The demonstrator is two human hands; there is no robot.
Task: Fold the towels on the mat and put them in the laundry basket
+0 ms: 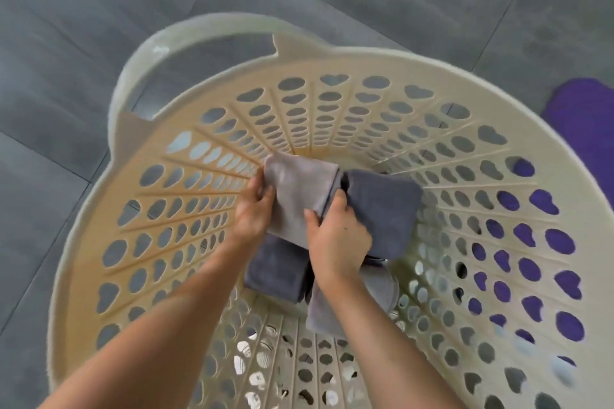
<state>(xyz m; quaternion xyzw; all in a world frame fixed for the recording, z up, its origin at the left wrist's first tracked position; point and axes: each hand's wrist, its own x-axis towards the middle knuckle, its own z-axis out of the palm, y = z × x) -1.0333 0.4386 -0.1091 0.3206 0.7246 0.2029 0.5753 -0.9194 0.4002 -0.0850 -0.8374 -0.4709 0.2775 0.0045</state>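
The floor (99, 10) is laid with large dark grey tiles, with thin seams running slantwise across it. A round cream laundry basket (465, 73) with pierced walls stands on it and fills most of the view, its looped handle (139, 70) toward the far left. A purple mat (584, 116) lies on the tiles at the right edge, just beside the basket and showing through the holes in its right wall.

1 laundry basket (332, 58), at least 3 towels (299, 189), 2 hands (252, 209) (335, 236) and 1 purple mat (584, 116) show.
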